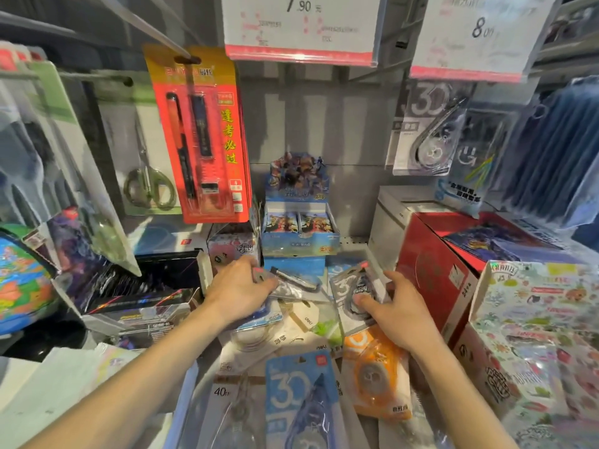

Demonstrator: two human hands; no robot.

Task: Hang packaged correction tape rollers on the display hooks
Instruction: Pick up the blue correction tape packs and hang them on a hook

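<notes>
A pile of packaged correction tape rollers lies on the shelf below me. My left hand (240,288) grips a clear pack with a dark roller (293,280) at the pile's far side. My right hand (397,307) closes on a grey "30" correction tape pack (351,285), tilted up off the pile. A blue "30" pack (301,396), an orange pack (376,377) and a "40" pack (233,406) lie nearer to me. One grey "30" pack (428,128) hangs on a display hook at the upper right, under the 8.00 price tag (476,34).
A red pen card (201,134) and a scissors card (146,157) hang at the upper left. A blue card box (299,218) stands behind the pile. Red cartons (434,267) and a sticker box (531,325) crowd the right. Dark boxes (139,286) and a globe (19,277) sit at the left.
</notes>
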